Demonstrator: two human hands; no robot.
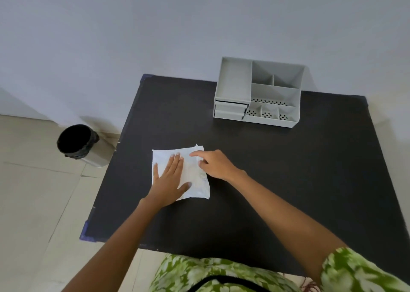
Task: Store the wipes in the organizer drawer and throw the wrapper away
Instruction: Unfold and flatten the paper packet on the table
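A white pack of wipes (pixel 195 180) lies flat on the black table (pixel 266 169), left of centre. My left hand (pixel 169 178) presses flat on the pack with fingers spread. My right hand (pixel 214 163) touches the pack's upper right part, the index finger and thumb pinching at a small flap near the top edge. The grey organizer (pixel 258 92) stands at the table's far side; its two drawers (pixel 230 111) at the lower left are closed. A bin (pixel 77 143) with a black liner stands on the floor left of the table.
A pale wall runs behind the table. Beige floor tiles (pixel 33 192) lie to the left. The table's left edge and near corner (pixel 85 234) are close to my left arm. My green patterned clothing (pixel 210 271) shows at the bottom.
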